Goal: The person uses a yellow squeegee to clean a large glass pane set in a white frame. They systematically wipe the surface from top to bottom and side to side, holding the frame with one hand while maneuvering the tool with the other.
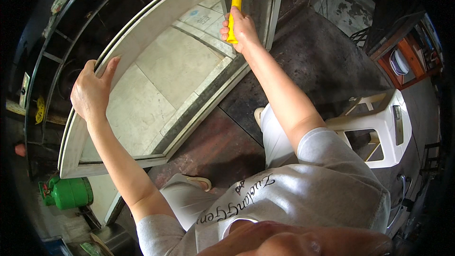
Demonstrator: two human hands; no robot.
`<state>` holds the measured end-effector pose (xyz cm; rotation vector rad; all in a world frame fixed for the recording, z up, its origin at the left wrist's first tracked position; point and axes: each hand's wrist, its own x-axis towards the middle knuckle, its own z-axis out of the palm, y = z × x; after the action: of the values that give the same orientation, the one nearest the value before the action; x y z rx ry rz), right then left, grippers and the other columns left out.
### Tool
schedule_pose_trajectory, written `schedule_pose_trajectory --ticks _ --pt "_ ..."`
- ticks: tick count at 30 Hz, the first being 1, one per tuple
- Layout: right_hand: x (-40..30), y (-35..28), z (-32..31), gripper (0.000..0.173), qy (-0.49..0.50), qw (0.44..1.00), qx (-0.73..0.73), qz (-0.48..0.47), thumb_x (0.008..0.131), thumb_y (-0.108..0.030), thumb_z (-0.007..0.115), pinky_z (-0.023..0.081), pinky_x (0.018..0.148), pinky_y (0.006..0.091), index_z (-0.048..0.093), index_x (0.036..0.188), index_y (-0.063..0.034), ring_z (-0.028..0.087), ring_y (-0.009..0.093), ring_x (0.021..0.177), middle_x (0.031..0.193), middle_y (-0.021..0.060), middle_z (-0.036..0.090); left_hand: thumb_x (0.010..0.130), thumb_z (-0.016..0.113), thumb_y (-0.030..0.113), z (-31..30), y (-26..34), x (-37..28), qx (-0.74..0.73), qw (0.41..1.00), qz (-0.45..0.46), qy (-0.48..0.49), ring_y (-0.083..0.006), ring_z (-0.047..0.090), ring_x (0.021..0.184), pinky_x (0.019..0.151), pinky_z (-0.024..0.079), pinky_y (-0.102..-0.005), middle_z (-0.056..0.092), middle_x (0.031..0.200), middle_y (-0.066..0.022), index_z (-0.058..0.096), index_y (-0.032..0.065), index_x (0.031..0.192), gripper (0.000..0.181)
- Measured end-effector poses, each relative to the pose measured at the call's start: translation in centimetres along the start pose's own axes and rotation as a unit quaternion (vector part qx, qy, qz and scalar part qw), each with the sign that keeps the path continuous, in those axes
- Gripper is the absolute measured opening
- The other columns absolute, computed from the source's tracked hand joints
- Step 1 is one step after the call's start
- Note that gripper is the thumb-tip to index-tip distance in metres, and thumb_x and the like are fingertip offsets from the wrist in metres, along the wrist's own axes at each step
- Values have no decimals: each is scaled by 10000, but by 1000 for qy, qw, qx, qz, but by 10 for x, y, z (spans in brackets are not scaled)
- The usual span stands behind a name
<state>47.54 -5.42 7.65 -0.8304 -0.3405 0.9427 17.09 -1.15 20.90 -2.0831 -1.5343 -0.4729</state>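
My right hand (240, 30) is closed around the handle of a yellow plastic tool (236, 1); the tool's far end meets the upper part of a white-framed door (142, 30), and its working edge cannot be made out. With thumb and fingers, my left hand (93, 90) grips the long edge of the same door frame, at the left. Between my arms, pale floor tiles (170, 67) show through the door's glass or opening; which of the two cannot be told.
A white plastic stool (385, 131) lies on its side at the right. A green gas cylinder (73, 192) is at the lower left. Dark metal racking (53, 57) runs along the left, and an orange wooden cabinet (412, 60) stands at the upper right. My feet are on the dark floor.
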Motion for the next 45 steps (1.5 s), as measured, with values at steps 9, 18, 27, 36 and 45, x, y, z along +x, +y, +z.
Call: schedule_pose_trajectory --ticks 9,18,27,36,45 --pt "1 10 -25 298 15 999 -14 30 937 -325 479 371 418 266 458 859 -39 445 132 496 674 41 457 712 507 744 13 -17 0 0 995 22 96 -247 662 675 556 517 -343 664 701 -97 665 70 962 736" --pt "-7 5 -53 359 46 995 -84 20 935 -388 452 412 408 281 485 876 -35 490 130 491 684 42 497 724 478 757 6 -11 10 -12 1000 -1 19 -268 656 784 658 519 -374 670 775 -120 650 80 1018 758" --pt "-25 -17 -97 288 10 976 -212 -53 901 -293 537 423 364 269 525 974 -15 510 125 444 663 55 558 735 459 756 7 -10 21 -60 998 9 0 -308 630 728 621 498 -387 635 713 -152 585 39 721 728" --pt "-9 -47 -95 346 43 957 -226 -176 883 -238 592 403 366 228 500 1172 -71 488 74 443 711 29 599 746 492 718 25 -27 33 -93 996 7 -15 -318 629 858 745 489 -396 659 875 -171 648 30 902 723" --pt "54 -64 -103 395 -46 944 -219 -244 854 -241 646 373 394 188 542 1194 -70 484 44 480 718 15 612 813 337 726 35 56 114 -152 979 91 -102 -364 611 841 718 474 -426 640 814 -203 665 19 757 782"
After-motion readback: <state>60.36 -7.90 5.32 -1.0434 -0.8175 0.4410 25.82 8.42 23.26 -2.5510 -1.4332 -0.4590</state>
